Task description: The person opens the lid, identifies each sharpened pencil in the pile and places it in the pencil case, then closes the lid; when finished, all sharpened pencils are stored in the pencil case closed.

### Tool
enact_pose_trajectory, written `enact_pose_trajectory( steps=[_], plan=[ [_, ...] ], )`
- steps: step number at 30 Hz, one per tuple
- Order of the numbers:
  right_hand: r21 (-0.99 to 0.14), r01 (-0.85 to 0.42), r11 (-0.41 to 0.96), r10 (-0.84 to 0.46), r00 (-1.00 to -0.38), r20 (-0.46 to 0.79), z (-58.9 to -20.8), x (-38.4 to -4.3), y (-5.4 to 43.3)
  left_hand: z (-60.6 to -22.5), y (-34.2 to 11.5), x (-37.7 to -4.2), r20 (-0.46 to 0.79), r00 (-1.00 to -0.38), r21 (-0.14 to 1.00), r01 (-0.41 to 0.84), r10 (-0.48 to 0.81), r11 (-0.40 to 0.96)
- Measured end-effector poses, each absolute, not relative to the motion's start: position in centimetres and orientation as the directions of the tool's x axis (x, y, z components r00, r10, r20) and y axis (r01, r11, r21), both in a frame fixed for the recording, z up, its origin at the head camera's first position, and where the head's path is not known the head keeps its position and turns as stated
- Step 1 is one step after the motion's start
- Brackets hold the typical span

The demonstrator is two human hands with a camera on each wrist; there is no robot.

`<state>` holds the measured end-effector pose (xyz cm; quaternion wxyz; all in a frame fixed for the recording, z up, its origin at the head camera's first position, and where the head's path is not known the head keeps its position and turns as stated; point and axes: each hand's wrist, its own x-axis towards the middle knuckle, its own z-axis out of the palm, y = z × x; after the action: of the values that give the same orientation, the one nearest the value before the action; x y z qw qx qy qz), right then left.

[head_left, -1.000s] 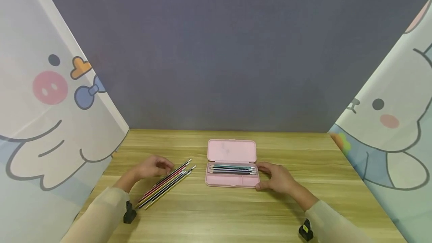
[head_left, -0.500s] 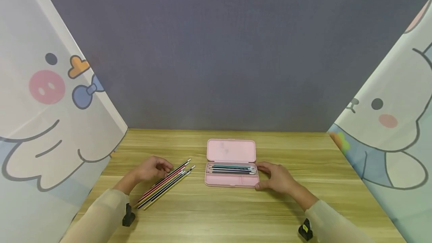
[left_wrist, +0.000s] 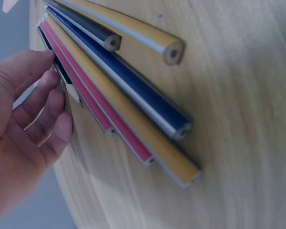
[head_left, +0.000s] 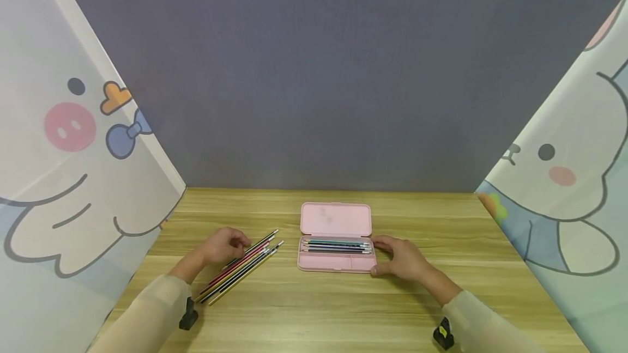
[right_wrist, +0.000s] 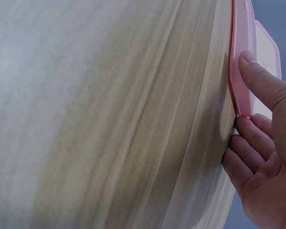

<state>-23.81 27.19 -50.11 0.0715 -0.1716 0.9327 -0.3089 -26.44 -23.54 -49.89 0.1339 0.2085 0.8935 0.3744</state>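
Observation:
My left hand (head_left: 223,247) is at the upper left side of a loose bundle of pencils (left_wrist: 128,95) on the table. Its thumb and forefinger pinch a black sharpened pencil (left_wrist: 72,90) at the bundle's edge, tip toward the wrist. Red, yellow, blue and black pencils lie beside it, most with flat unsharpened ends. My right hand (head_left: 403,259) holds the right end of a pink pencil case (head_left: 324,261), thumb on the front side (right_wrist: 243,90) and fingers at the end. The case lies open, its lid (head_left: 336,219) folded back. Several pencils (head_left: 337,246) fill its rear compartment.
The wooden table (head_left: 314,315) runs back to a grey panel (head_left: 333,70). White panels with cartoon animals stand at left and right. A pencil-free front section of the case is split by a small divider (head_left: 350,261).
My left hand has closed in on the black pencil, whose far end has shifted slightly up and away from the bundle. The right hand and the pencil case have stayed in place.

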Motion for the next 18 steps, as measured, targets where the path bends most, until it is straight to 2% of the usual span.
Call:
enact_pose_trajectory(
  steps=[8, 13, 18],
  plan=[
    [-0.596, -0.279, 0.753, -0.366, -0.930, -0.027, -50.10, -23.69, 27.03, -49.14, -23.24, -25.83, -0.077, -0.898, 0.600, 0.306, 0.434, 0.739],
    [-0.537, -0.290, 0.793, -0.357, -0.934, -0.023, -49.85, -23.79, 26.99, -49.16, -23.35, -25.76, -0.066, -0.895, 0.608, 0.315, 0.441, 0.729],
    [-0.492, -0.308, 0.814, -0.364, -0.931, -0.019, -49.59, -23.90, 27.07, -48.93, -23.39, -26.12, -0.059, -0.892, 0.663, 0.300, 0.447, 0.686]
  ],
)
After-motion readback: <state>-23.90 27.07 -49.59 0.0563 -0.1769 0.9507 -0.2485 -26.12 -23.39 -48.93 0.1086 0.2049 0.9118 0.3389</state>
